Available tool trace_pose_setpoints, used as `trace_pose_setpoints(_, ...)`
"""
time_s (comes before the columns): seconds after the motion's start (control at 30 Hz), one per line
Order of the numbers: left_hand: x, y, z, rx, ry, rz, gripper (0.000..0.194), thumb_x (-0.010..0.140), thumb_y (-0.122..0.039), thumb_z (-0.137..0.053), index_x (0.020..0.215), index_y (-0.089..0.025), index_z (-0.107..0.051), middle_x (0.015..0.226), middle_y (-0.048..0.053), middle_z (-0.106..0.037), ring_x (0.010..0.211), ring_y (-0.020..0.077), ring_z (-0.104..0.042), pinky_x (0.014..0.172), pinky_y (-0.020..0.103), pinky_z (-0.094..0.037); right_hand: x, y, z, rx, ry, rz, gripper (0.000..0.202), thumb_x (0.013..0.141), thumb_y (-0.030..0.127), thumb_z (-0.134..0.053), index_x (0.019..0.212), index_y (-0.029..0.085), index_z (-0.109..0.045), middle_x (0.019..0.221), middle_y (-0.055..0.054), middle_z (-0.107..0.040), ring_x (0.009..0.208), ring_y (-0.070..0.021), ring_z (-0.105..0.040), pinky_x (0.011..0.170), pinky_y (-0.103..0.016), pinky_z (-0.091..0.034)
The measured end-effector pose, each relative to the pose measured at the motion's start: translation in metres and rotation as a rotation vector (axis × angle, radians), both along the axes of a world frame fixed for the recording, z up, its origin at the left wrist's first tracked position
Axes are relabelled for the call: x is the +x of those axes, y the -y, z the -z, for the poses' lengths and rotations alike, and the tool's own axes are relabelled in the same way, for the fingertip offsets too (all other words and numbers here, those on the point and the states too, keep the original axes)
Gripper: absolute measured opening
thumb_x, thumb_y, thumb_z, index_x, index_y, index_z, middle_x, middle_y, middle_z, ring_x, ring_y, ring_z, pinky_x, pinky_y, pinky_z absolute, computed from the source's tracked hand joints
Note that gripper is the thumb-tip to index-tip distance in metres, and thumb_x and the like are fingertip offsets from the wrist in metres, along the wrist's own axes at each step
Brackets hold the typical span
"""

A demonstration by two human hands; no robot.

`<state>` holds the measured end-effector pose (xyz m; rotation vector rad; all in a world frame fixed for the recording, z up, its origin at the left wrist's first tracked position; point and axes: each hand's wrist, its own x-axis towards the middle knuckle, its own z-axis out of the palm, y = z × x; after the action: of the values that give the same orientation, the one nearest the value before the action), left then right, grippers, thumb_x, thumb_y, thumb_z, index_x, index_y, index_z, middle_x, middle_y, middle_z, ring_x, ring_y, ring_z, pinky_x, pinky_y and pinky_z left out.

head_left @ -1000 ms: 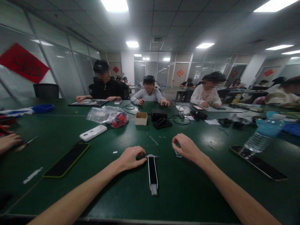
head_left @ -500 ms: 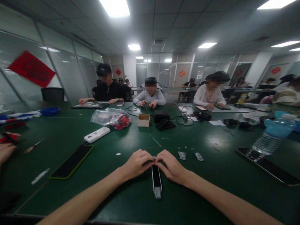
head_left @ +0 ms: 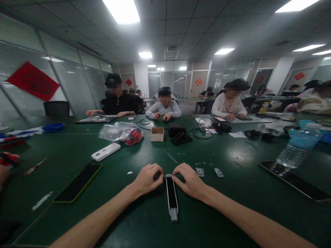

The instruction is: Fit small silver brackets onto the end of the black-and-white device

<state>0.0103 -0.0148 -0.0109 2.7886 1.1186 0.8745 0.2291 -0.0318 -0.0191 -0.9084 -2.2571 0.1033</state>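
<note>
A long narrow device, with a black face, white sides and a grey end piece nearest me, lies on the green table. At the left of its far end, my left hand is closed in a pinch; whatever sits between its fingertips is too small to make out. My right hand has thumb and fingertips drawn together at the right of that same end, touching or almost touching it. What these fingers hold cannot be seen. Two small metal brackets lie beyond my right hand, with several tiny parts beside them.
Phones lie left and right, the right one near a water bottle. Farther back are a white power bank, a plastic bag, a small box and cables. Co-workers sit across; another person's hand shows at left.
My left hand has drawn a little left, so a gap now separates it from my right hand at the device's far end. The device stays in place; the view has shifted slightly.
</note>
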Motion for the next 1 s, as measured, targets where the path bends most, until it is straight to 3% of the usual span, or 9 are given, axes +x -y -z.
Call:
trace_pose_setpoints(0.13, -0.0044, -0.0051, -0.0025, -0.163, -0.093, -0.168, 0.007, 0.078, -0.022, -0.047, 0.074, -0.017, -0.051, 0.069, 0.001, -0.058, 0.061, 0.0146, -0.053, 0.057, 0.024, -0.038, 0.0057, -0.0025, -0.0017, -0.099, 0.075, 0.072, 0.011, 0.088, 0.024, -0.050, 0.088, 0.016, -0.057, 0.087, -0.006, -0.060, 0.080, -0.0169, -0.052, 0.070, -0.031, -0.044)
trace_pose_setpoints(0.23, -0.0052, -0.0064, -0.0014, -0.210, -0.151, -0.215, 0.006, 0.076, -0.020, -0.046, 0.072, -0.018, -0.050, 0.067, 0.001, -0.057, 0.060, 0.0155, -0.053, 0.056, 0.025, -0.036, 0.0073, -0.0036, -0.0014, -0.155, 0.116, 0.113, 0.013, 0.088, 0.024, -0.047, 0.088, 0.016, -0.058, 0.086, -0.005, -0.060, 0.078, -0.0166, -0.051, 0.069, -0.031, -0.044)
trace_pose_setpoints(0.67, -0.0025, -0.0048, 0.0046, -0.240, -0.209, -0.165, 0.008, 0.080, -0.022, -0.046, 0.079, -0.018, -0.053, 0.072, 0.002, -0.060, 0.064, 0.0162, -0.056, 0.058, 0.024, -0.037, 0.0060, -0.0043, -0.0005, -0.184, 0.186, 0.122, 0.010, 0.082, 0.015, -0.048, 0.084, 0.016, -0.058, 0.083, -0.004, -0.060, 0.076, -0.0163, -0.051, 0.068, -0.031, -0.043)
trace_pose_setpoints(1.0, -0.0035, -0.0035, 0.0034, -0.240, -0.174, -0.129, 0.011, 0.082, -0.024, -0.046, 0.081, -0.017, -0.055, 0.072, 0.002, -0.060, 0.063, 0.0154, -0.056, 0.058, 0.024, -0.039, 0.0067, -0.0063, 0.0037, -0.201, 0.186, 0.123, 0.010, 0.085, 0.021, -0.049, 0.084, 0.017, -0.058, 0.083, -0.004, -0.060, 0.075, -0.0164, -0.051, 0.066, -0.031, -0.044)
